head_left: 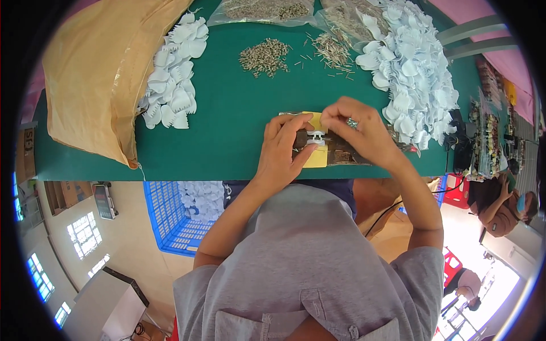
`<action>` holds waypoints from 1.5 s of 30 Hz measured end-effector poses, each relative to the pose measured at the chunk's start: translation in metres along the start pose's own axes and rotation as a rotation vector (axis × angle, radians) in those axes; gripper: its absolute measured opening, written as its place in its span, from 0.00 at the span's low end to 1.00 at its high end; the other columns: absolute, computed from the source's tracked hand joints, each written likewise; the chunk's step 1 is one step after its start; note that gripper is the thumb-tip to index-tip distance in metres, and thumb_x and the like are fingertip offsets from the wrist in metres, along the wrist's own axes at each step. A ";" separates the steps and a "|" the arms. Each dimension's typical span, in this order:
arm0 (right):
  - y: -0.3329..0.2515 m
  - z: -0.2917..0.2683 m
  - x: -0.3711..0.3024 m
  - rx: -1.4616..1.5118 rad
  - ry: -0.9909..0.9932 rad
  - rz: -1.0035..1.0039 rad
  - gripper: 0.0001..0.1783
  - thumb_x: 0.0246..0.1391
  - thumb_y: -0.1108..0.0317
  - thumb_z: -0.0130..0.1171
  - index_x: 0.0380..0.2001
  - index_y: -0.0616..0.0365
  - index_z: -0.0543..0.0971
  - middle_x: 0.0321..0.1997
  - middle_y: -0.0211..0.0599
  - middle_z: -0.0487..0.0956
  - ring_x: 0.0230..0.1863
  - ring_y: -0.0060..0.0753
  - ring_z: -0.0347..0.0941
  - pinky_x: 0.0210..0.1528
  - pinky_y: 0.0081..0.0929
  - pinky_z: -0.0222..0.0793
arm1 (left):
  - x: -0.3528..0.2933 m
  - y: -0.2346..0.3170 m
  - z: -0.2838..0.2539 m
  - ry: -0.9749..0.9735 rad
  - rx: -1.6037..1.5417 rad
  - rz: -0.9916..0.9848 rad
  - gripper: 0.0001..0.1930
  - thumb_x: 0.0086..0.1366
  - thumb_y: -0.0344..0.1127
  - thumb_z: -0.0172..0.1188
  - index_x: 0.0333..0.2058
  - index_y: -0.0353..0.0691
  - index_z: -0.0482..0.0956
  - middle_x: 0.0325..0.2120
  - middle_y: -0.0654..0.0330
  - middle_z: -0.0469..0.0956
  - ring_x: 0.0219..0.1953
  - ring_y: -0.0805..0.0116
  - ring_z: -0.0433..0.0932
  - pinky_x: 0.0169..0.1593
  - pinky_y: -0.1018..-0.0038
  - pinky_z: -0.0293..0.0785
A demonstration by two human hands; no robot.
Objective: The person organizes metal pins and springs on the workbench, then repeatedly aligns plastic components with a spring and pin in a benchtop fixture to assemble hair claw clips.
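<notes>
My left hand (280,149) presses a small white plastic hair claw clip (315,138) with thumb and fingers. The clip sits on a dark work block with yellow plates (316,160) at the table's near side. Close beside it, my right hand (364,128) is closed, thumb and forefinger pinched together over the block's far side. A cluster of small shiny metal parts (352,122) shows between its curled fingers. What the fingertips pinch is too small to make out.
On the green table (227,113) lie piles of metal springs (264,57) and thin pins (334,52). White toothed clip halves (412,74) are heaped right; more (173,79) spill from a tan sack (102,79). A blue crate (165,221) stands below left. Other people appear far right.
</notes>
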State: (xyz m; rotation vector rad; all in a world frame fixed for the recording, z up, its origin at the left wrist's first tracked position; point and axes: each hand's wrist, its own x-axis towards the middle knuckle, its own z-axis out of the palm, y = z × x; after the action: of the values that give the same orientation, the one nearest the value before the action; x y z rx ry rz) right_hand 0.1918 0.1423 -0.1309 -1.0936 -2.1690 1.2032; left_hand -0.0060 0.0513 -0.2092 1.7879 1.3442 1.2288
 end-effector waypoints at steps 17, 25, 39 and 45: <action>-0.008 0.021 -0.018 -0.341 0.135 -0.259 0.05 0.55 0.73 0.68 0.34 0.57 0.80 0.31 0.35 0.76 0.35 0.42 0.71 0.37 0.38 0.69 | 0.000 -0.002 0.002 0.005 -0.017 0.009 0.34 0.59 0.28 0.72 0.64 0.42 0.70 0.47 0.60 0.82 0.56 0.56 0.71 0.60 0.59 0.66; 0.000 0.039 -0.026 -0.308 0.322 -0.277 0.07 0.49 0.73 0.73 0.31 0.56 0.83 0.30 0.32 0.80 0.35 0.39 0.73 0.39 0.36 0.70 | 0.001 -0.001 0.001 0.001 -0.015 -0.024 0.34 0.58 0.29 0.72 0.64 0.43 0.71 0.48 0.61 0.82 0.55 0.56 0.71 0.60 0.59 0.67; -0.002 0.032 -0.027 -0.146 0.260 -0.078 0.08 0.52 0.75 0.72 0.36 0.58 0.84 0.33 0.32 0.82 0.36 0.34 0.76 0.39 0.32 0.73 | 0.014 -0.006 -0.002 -0.024 -0.001 0.071 0.18 0.54 0.26 0.75 0.45 0.39 0.83 0.41 0.59 0.80 0.50 0.56 0.75 0.53 0.64 0.73; 0.033 -0.028 -0.092 -0.447 0.725 0.113 0.07 0.65 0.75 0.61 0.44 0.64 0.83 0.42 0.40 0.84 0.40 0.35 0.80 0.46 0.30 0.74 | 0.019 -0.004 -0.002 -0.051 -0.189 0.017 0.12 0.56 0.25 0.75 0.38 0.37 0.83 0.38 0.59 0.82 0.45 0.62 0.78 0.49 0.69 0.74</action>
State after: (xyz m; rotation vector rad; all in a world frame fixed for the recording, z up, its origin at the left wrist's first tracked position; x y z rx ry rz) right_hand 0.2795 0.0934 -0.1439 -1.5461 -1.8248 0.2527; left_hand -0.0077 0.0707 -0.2054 1.6896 1.1467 1.2661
